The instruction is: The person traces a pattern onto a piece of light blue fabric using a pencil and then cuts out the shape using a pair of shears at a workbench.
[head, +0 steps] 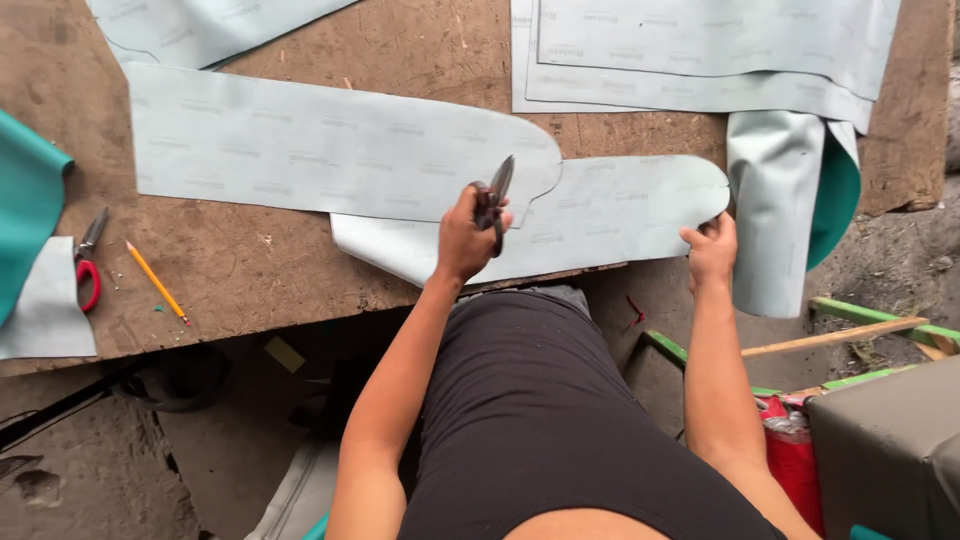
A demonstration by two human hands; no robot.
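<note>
**Rounded panel nearly cut free, shears at the near edge**

Judging by the layout, most of the cutting looks done — one long rounded pale panel [330,150] lies flat on the surface [250,265], and a second rounded piece [600,215] beneath it already has its curved end shaped. Its near edge, overhanging the surface's front, seems to be what remains.

The left hand [465,238] is raised from a bent arm, grip closed around the handles of dark shears [495,200], blades pointing up and away over the sheet. The right hand [712,250] reaches straight forward — fingers pinching the sheet's rounded end. Red-handled scissors [88,262] and a yellow pencil [157,283] lie aside, untouched.
</note>
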